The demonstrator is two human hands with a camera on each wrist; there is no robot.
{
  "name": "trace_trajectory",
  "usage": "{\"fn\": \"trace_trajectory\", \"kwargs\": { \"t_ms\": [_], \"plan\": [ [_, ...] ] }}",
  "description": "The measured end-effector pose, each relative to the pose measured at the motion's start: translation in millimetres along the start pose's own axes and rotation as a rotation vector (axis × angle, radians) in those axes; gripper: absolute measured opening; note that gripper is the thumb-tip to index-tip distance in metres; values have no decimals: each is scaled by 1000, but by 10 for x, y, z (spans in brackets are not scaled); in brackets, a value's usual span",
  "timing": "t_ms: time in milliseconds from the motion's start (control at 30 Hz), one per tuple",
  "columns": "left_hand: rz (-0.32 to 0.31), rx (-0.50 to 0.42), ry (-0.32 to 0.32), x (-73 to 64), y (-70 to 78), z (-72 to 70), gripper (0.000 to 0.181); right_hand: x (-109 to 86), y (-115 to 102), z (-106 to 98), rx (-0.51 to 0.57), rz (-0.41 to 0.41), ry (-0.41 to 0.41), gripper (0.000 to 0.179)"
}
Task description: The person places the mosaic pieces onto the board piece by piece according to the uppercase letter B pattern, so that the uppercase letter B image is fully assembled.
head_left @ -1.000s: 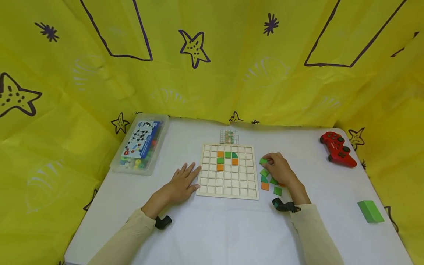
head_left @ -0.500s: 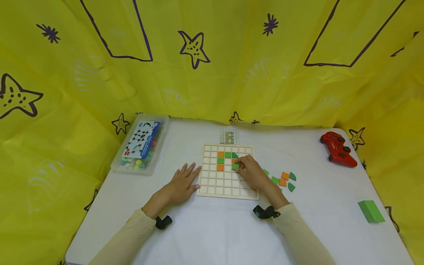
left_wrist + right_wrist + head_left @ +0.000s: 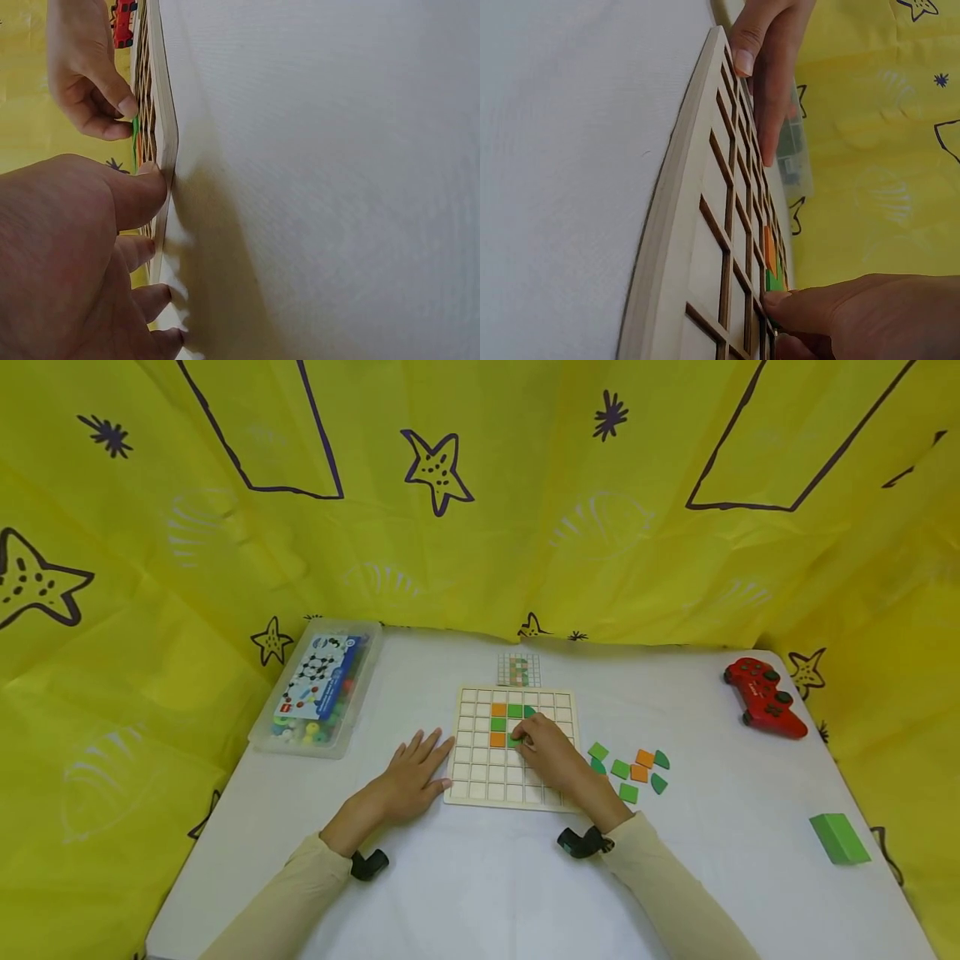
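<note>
A wooden grid board [image 3: 480, 777] lies mid-table. Orange squares [image 3: 498, 709], green squares [image 3: 515, 711] and a dark green quarter-circle tile [image 3: 529, 712] sit in its upper cells. My right hand [image 3: 553, 756] reaches over the board and pinches a green square tile [image 3: 513, 741] between thumb and fingers, at the cell right of the lower orange square. In the right wrist view that green tile [image 3: 772, 281] is right at the thumb tip. My left hand [image 3: 408, 785] rests flat with fingers spread, its thumb [image 3: 142, 199] and index finger at the board's left edge.
Right of the board lie several loose tiles: green squares [image 3: 620, 769], orange squares [image 3: 639, 772] and quarter circles [image 3: 659, 783]. A printed grid card [image 3: 519, 669] lies behind the board. Farther out are a plastic case [image 3: 315, 689], a red game controller [image 3: 765, 700] and a green block [image 3: 840, 839].
My right hand has picked up a green tile from the loose pile and carried it left over the board, down to the row of the lower orange square. My left hand has stayed put.
</note>
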State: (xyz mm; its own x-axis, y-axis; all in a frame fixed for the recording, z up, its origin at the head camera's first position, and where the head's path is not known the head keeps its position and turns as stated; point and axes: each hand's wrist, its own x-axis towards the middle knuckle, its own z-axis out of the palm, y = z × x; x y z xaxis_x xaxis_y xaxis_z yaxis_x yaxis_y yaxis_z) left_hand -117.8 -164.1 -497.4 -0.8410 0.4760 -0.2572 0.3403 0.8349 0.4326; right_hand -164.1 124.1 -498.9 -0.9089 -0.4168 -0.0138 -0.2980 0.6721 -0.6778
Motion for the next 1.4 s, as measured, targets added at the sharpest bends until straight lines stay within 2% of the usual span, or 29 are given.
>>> {"fn": "trace_trajectory", "kwargs": {
  "t_ms": [267, 433, 567, 833, 1000, 1100, 1200, 1400],
  "plan": [
    [-1, -4, 2, -4, -1, -4, 69, -36, 34, 14, -67, -15, 25, 18],
    [-2, -5, 5, -1, 6, -15, 69, -96, 121, -117, -113, -13, 27, 23],
    [2, 1, 5, 0, 6, -15, 69, -227, 271, -374, -138, 42, 28, 27],
    [8, -7, 4, -6, 12, -12, 69, -669, 738, -1047, -158, 233, -17, 27],
    [9, -4, 3, -13, 14, -16, 69, -941, 964, -1303, -148, 323, -77, 28],
    [13, -8, 3, -23, 12, -16, 69, -1055, 1057, -1367, -124, 337, -115, 30],
    [16, -10, 7, -31, 10, -15, 69, -1121, 1117, -1382, -106, 333, -114, 31],
    [14, -6, 13, -27, 20, -18, 68, -1148, 1180, -1329, -142, 331, 18, 30]
  ]
}}
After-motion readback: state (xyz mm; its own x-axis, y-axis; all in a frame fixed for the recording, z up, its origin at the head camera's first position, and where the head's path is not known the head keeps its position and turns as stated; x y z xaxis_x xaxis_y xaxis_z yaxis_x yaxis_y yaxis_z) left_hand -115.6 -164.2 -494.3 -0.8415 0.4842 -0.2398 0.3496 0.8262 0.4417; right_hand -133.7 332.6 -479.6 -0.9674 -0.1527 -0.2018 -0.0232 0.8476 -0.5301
